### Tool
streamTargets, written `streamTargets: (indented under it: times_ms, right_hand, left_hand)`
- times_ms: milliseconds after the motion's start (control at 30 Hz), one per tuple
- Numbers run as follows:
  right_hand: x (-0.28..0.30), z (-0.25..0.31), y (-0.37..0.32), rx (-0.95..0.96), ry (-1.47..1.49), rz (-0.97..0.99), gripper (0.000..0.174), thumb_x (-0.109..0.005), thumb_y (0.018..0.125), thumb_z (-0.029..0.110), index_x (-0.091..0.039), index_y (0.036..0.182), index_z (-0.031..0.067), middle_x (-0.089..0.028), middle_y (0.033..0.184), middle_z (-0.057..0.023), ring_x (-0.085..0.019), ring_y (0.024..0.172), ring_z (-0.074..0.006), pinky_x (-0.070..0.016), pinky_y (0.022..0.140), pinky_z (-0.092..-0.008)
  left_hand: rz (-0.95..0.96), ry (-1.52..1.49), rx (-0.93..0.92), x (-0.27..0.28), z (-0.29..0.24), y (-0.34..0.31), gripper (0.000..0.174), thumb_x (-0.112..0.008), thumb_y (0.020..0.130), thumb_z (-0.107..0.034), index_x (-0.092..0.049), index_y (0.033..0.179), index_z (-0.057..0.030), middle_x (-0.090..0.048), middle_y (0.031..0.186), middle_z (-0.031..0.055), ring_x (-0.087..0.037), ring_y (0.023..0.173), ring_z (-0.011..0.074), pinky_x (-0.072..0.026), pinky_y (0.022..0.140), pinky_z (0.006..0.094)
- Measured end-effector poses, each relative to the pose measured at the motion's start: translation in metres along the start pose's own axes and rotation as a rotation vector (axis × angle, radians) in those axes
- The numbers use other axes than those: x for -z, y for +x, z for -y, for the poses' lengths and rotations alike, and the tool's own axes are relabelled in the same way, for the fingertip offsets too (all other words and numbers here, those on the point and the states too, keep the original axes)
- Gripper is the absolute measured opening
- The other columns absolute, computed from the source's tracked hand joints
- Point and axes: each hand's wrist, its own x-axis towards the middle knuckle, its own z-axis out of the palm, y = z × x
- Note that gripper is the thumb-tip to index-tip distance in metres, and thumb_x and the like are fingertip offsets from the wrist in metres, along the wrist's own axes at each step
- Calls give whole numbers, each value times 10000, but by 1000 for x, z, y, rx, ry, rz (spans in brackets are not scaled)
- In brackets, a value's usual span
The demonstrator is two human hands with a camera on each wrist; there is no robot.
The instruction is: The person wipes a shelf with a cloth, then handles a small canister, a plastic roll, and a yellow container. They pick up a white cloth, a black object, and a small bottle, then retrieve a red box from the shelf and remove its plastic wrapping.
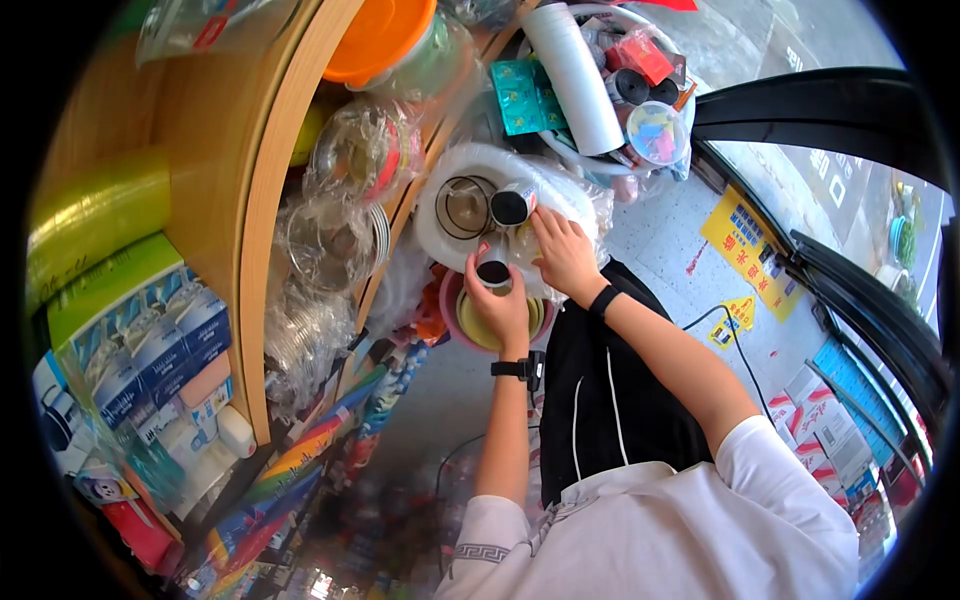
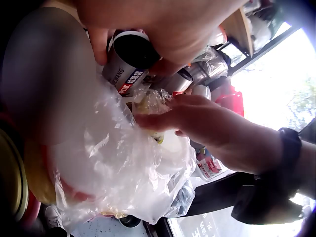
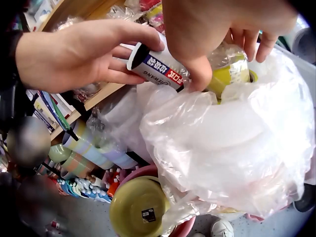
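Note:
My left hand (image 1: 500, 308) holds a trash bag roll (image 3: 160, 69), black inside with a silver, blue and red label. In the left wrist view the open end of this roll (image 2: 136, 49) shows between the fingers and thumb. My right hand (image 1: 570, 258) reaches over a clear plastic bag, thumb and fingers spread. Just beneath it in the right wrist view is a yellow item (image 3: 229, 74) in clear wrap. Another dark-ended roll (image 1: 513, 204) lies by its fingertips, on a white basin (image 1: 440, 235) in loose clear plastic (image 3: 222, 133).
Below stand yellow-green and pink basins (image 3: 138, 207). Wooden shelves (image 1: 290, 150) on the left carry wrapped dishes (image 1: 340, 240) and boxes (image 1: 150, 340). A tub at the back holds a white plastic roll (image 1: 572, 80) and small goods. A cable (image 1: 745, 360) runs along the floor at right.

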Motion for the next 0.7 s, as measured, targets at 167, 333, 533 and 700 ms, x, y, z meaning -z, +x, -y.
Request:
streamTargets:
  times_ms: [167, 333, 533, 700]
  right_hand:
    - [-25, 3, 5, 7, -334, 41, 826, -810, 643, 179, -492, 1387, 12, -525, 1369, -137, -508, 1255, -271, -453, 959, -354]
    - [-26, 5, 12, 28, -421, 88, 604, -768, 653, 171, -592, 1222, 70, -556, 1173, -84, -522, 1139, -241, -421, 823, -327]
    - [-30, 3, 10, 58, -400, -12, 564, -746, 688, 147, -589, 1220, 44, -560, 1159, -89, -531, 1124, -235, -438, 832, -327]
    - [-21, 1, 3, 67, -380, -67, 491, -705, 739, 123, -584, 1205, 26, -559, 1121, -89, -540, 1086, -237, -451, 833, -325]
  left_hand:
    - [105, 14, -50, 13, -3, 9, 565, -778, 847, -126, -547, 1348, -8, -633, 1290, 199, -597, 1194, 394, -484, 1026, 468]
    - [169, -38, 37, 21, 0, 4, 511, -786, 851, -145, -592, 1299, 5, -648, 1261, 192, -631, 1137, 380, -512, 980, 466]
    - [219, -210, 218, 14, 8, 3, 530, -773, 900, -203, -579, 1341, 18, -647, 1252, 220, -634, 1135, 391, -544, 918, 443]
    - [181, -27, 45, 9, 13, 4, 555, -755, 935, -247, -552, 1381, 14, -603, 1307, 242, -632, 1118, 389, -579, 833, 418]
